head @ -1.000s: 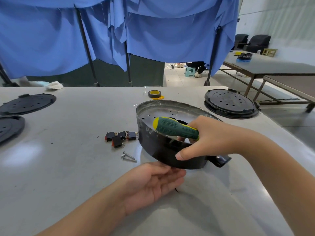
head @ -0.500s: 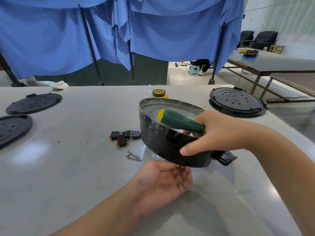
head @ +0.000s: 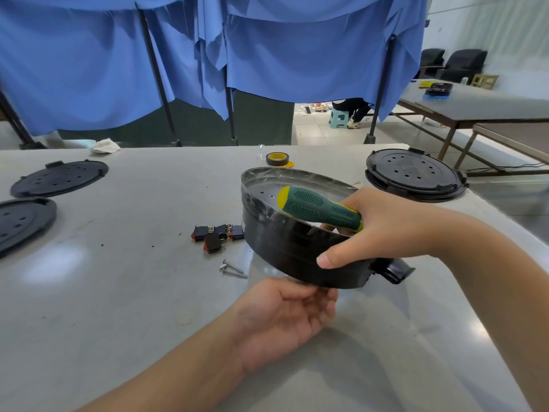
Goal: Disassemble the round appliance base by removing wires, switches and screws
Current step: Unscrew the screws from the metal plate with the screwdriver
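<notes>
**Inspector A:** Start at the right hand. Its fingers are curled round the green and yellow screwdriver, and the thumb presses the outer black wall of the round appliance base, so one hand carries both tool and workpiece. The screwdriver's blade is hidden behind the hand; I cannot tell where it points

**Inspector B:** And the left hand?

**Inspector A:** Palm up, fingers loosely curved and holding nothing, cupped under the near edge of the base at about 6 o'clock. Whether the fingertips touch the underside I cannot tell. The base itself is tilted, near edge raised off the counter, roughly centre of view

**Inspector B:** Hazards?

**Inspector A:** In my judgement, three. The shared grip is weak: should the thumb slip on the smooth wall, the base could drop onto the left hand or the counter. Any loose part falling out may miss the cupped palm and roll. The hidden blade could scrape the metal liner or the fingers

**Inspector B:** Surroundings?

**Inspector A:** Removed switches lie at 9 o'clock from the base, two screws at 8 o'clock, both near enough to be swept away if the base swings down. A tape roll sits at 12 o'clock, a black cover disc at 2 o'clock, well apart
</notes>
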The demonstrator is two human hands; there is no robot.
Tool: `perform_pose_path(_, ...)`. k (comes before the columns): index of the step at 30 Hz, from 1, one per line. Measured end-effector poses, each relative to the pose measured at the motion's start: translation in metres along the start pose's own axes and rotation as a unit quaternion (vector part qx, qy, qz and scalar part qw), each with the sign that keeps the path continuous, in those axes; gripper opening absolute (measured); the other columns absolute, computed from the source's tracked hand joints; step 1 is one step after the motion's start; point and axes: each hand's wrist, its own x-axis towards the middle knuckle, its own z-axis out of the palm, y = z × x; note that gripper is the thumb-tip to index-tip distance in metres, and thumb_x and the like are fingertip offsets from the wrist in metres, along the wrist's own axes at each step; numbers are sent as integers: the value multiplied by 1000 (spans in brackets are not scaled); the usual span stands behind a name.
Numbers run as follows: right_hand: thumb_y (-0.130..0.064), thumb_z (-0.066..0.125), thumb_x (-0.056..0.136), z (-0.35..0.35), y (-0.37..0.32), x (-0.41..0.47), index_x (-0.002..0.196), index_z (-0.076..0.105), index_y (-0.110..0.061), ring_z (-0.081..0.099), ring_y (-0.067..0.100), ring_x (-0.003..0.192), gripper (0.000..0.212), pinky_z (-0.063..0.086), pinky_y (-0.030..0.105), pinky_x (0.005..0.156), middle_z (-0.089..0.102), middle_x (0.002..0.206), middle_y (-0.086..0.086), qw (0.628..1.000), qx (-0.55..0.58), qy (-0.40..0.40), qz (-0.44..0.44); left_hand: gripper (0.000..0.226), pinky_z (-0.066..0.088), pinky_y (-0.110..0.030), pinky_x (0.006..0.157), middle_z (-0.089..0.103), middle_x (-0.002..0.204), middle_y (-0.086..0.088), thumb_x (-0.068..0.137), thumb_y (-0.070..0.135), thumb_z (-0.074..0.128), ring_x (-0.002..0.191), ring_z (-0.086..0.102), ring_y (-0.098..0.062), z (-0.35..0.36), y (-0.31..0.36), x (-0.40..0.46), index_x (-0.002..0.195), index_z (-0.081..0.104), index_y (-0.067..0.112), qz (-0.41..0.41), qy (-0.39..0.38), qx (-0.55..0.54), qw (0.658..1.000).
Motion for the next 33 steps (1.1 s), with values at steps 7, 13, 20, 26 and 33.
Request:
perform_pose_path(7,-54,76,57,0,0,-3,59,47,-11,31,13,46,52,23,35,52,32,50,-5,999,-21,-24,-2,34,58,-47,74,68,103,-30,74,-12,40,86,72,-37,-3,3,0,93,68,-16,-21,7,0,1000)
perform_pose_path(13,-54,75,56,-2,-1,-4,78,56,1,31,13,48,62,22,34,52,31,51,-5,1000,-19,-18,-1,39,58,-39,83,65,114,-29,74,-12,39,99,69,-33,-12,9,-4,103,65,-16,-38,3,63,997)
perform_pose_path(20,-52,79,58,1,2,-3,63,52,-11,34,13,46,48,25,32,51,35,50,-4,999,-25,-12,28,36,59,-24,73,72,105,-21,91,-18,40,95,72,-26,-28,40,-20,91,74,-5,30,47,289,956)
perform_pose_path(26,-55,77,54,5,6,-2,61,55,-19,37,10,43,43,26,21,44,37,47,-7,1000,-20,1,24,13,58,-21,61,75,75,-12,86,-5,63,66,73,-14,-42,74,-36,81,71,3,188,213,510,812)
perform_pose_path(33,-50,80,59,8,7,-2,82,67,-19,40,9,42,41,28,18,42,41,46,-7,1000,-4,-14,3,13,48,-18,58,67,69,5,79,13,74,56,64,-10,-60,81,-25,70,68,21,272,327,696,579)
